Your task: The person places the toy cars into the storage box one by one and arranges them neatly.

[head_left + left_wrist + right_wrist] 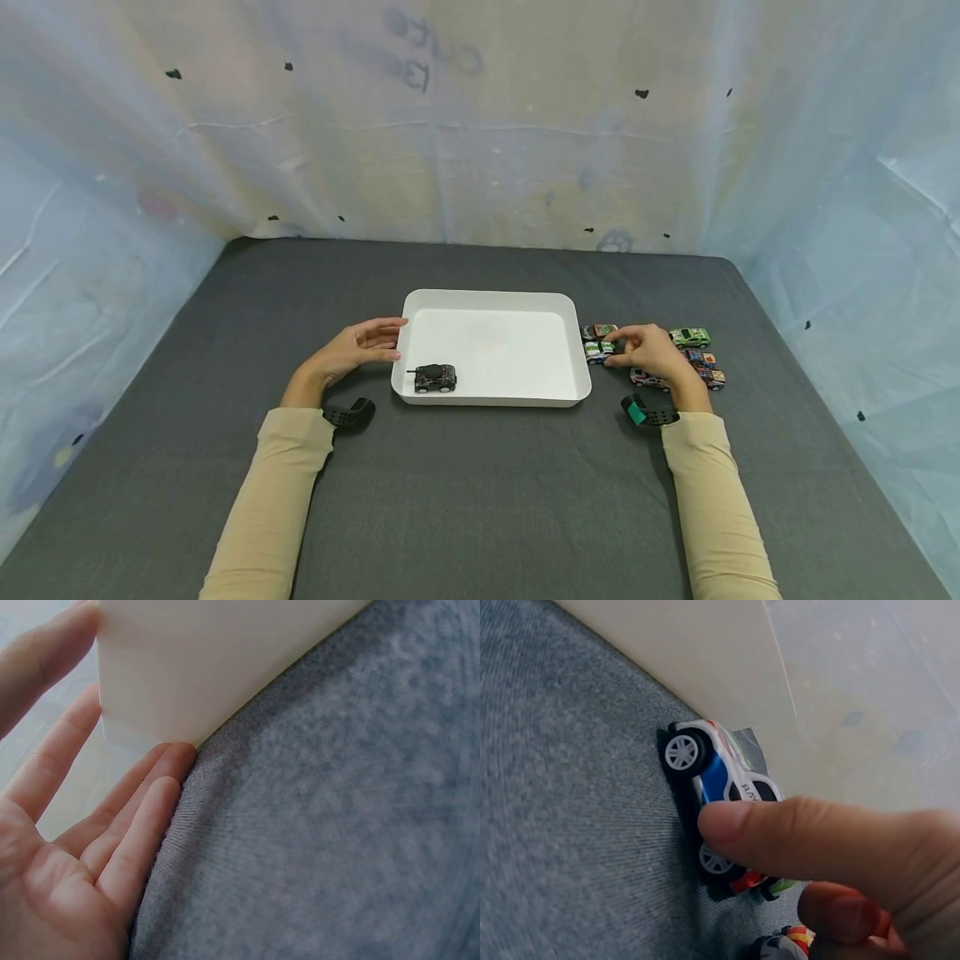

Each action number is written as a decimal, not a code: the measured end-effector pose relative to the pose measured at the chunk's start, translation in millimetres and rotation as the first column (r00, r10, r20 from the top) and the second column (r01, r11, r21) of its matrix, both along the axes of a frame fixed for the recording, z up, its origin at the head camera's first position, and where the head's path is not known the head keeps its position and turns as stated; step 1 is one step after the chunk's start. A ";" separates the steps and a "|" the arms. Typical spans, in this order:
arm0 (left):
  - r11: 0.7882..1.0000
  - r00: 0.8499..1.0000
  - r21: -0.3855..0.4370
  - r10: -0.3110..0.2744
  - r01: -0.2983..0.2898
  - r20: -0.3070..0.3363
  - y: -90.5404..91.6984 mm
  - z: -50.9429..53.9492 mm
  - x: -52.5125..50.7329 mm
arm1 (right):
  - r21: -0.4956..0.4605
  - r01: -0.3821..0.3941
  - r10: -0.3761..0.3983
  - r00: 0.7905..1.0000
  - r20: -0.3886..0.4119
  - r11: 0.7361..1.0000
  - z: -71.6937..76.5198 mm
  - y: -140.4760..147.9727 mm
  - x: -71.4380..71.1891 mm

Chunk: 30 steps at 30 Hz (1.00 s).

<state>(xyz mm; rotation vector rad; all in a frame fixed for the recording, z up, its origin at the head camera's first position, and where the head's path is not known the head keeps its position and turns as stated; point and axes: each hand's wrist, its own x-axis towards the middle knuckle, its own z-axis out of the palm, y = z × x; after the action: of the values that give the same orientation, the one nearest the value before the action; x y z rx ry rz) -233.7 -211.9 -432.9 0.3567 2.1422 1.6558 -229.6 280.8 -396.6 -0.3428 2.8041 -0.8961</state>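
Evidently, the handling of the toys is unfinished: 1 stands inside the white tray (pixel 510 342) and at least 6 are outside it. Inside, the black toy tank (pixel 435 378) sits toward the tray's 8 o'clock, its barrel pointing to 9, with no hand on it. Outside, the white-and-blue toy car (pixel 718 774) is just beside the tray's 3 o'clock wall, pinched between the thumb and fingers of the right hand (pixel 652 350); whether its wheels are off the gray cloth (pixel 480 483), I cannot tell. At its 12 o'clock is an orange-topped toy car (pixel 602 331). Around the right hand, the green toy car (pixel 690 337) lies between 2 and 3 o'clock, a blue toy car (pixel 697 358) at 3, an orange-marked toy car (pixel 711 377) at 4, and a partly covered toy car (pixel 648 379) at 6. That hand may hide more, so 6 is a minimum. The left hand (pixel 358 343), fingers extended and apart, touches the tray at 9 o'clock and holds no toy.
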 end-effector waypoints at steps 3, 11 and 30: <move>1.000 1.000 0.001 -0.001 0.001 0.001 -0.6 0.8 0.8 | 0.002 -0.009 0.009 1.000 -0.023 1.000 -0.7 -0.2 -0.5; 1.000 1.000 0.001 -0.010 0.010 -0.015 -2.8 1.7 2.5 | -0.048 -0.005 0.003 1.000 -0.026 0.999 0.2 -0.2 -1.3; 1.000 1.000 0.015 -0.008 0.008 0.002 0.6 -0.5 1.5 | -0.137 0.040 -0.043 0.999 -0.019 0.990 28.8 -0.9 4.2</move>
<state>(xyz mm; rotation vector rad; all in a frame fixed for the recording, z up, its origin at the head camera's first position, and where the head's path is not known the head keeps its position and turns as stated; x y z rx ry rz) -232.2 -211.3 -433.4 0.3674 2.1258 1.6682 -225.3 279.9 -367.7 -0.3157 2.7866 -1.1038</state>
